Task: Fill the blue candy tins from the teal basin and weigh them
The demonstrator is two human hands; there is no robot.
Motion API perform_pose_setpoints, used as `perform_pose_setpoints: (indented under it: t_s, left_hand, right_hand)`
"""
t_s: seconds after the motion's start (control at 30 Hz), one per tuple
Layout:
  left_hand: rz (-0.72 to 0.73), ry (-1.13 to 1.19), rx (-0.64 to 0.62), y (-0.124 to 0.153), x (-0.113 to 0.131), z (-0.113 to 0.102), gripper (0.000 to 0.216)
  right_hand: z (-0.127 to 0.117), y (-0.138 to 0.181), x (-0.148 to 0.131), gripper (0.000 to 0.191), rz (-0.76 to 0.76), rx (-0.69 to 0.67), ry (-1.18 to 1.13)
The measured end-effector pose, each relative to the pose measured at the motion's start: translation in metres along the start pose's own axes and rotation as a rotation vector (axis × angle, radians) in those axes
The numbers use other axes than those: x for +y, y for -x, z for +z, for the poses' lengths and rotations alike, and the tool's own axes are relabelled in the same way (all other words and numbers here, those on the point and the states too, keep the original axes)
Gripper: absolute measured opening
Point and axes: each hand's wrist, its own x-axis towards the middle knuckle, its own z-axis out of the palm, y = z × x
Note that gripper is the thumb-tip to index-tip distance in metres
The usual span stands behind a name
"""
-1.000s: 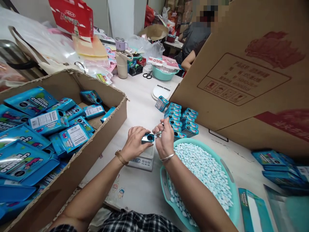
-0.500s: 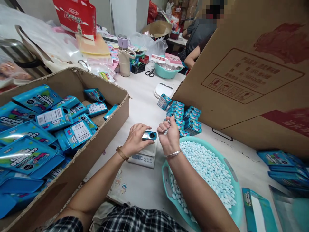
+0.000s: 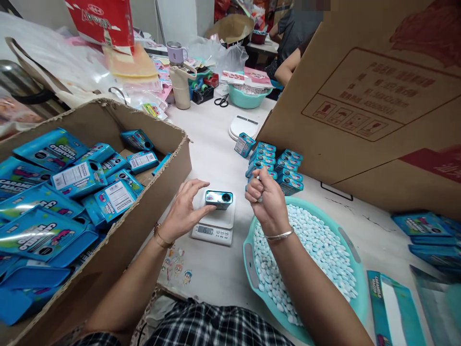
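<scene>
A small blue candy box (image 3: 219, 198) stands upright on the digital kitchen scale (image 3: 212, 233), its dark round hole facing up. My left hand (image 3: 182, 209) is open at the box's left side, fingers apart and the thumb close to its near edge; I cannot tell whether it touches. To the right of the scale, my right hand (image 3: 266, 197) is closed in a fist around a few pale candies, mostly hidden by the fingers. Under my right forearm sits a turquoise basin (image 3: 248, 262) full of light blue and white candies (image 3: 317, 250).
On the left, a cardboard box (image 3: 154, 202) holds many blue candy boxes (image 3: 117, 199). Rows of similar boxes (image 3: 290, 168) stand beyond my right hand, beside a large carton (image 3: 360, 125). Farther back are a white scale (image 3: 244, 127), scissors (image 3: 221, 101) and a bottle (image 3: 180, 86). Another person sits behind.
My left hand has let go of the candy box and drawn back left, leaving it on the scale. My right fist has moved slightly right, away from the box. The camera view has shifted a little.
</scene>
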Motion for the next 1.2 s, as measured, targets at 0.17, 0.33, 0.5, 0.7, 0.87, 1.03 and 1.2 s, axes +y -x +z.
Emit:
perform_pose_setpoints:
  t_s: [0.17,0.33,0.5,0.7,0.87,1.03,1.2]
  left_hand:
    - [-0.001,0.006,-0.006,0.003,-0.004,0.004,0.046]
    - [-0.011,0.026,-0.006,0.005,-0.004,0.009,0.046]
    - [-0.028,0.047,-0.012,0.007,-0.005,0.011,0.044]
    - [-0.038,0.050,-0.010,0.007,-0.006,0.012,0.044]
    - [-0.029,0.045,-0.009,0.006,-0.007,0.011,0.044]
    - [-0.014,0.008,0.006,0.008,-0.006,0.001,0.045]
    - [0.016,-0.059,0.026,0.008,-0.001,-0.008,0.044]
  right_hand:
    - [-0.011,-0.003,0.014,0.038,-0.092,-0.152,0.527]
    - [-0.009,-0.004,0.023,0.039,-0.225,-0.338,1.119]
    - [-0.002,-0.001,0.025,0.037,-0.221,-0.420,1.287]
    - [-0.006,-0.001,0.026,0.029,-0.200,-0.430,1.338]
    - [-0.005,0.002,0.018,0.030,-0.236,-0.347,1.179]
    - [-0.016,0.016,-0.013,0.033,-0.177,-0.233,0.855]
    - [-0.057,0.048,-0.041,0.030,-0.112,-0.101,0.638]
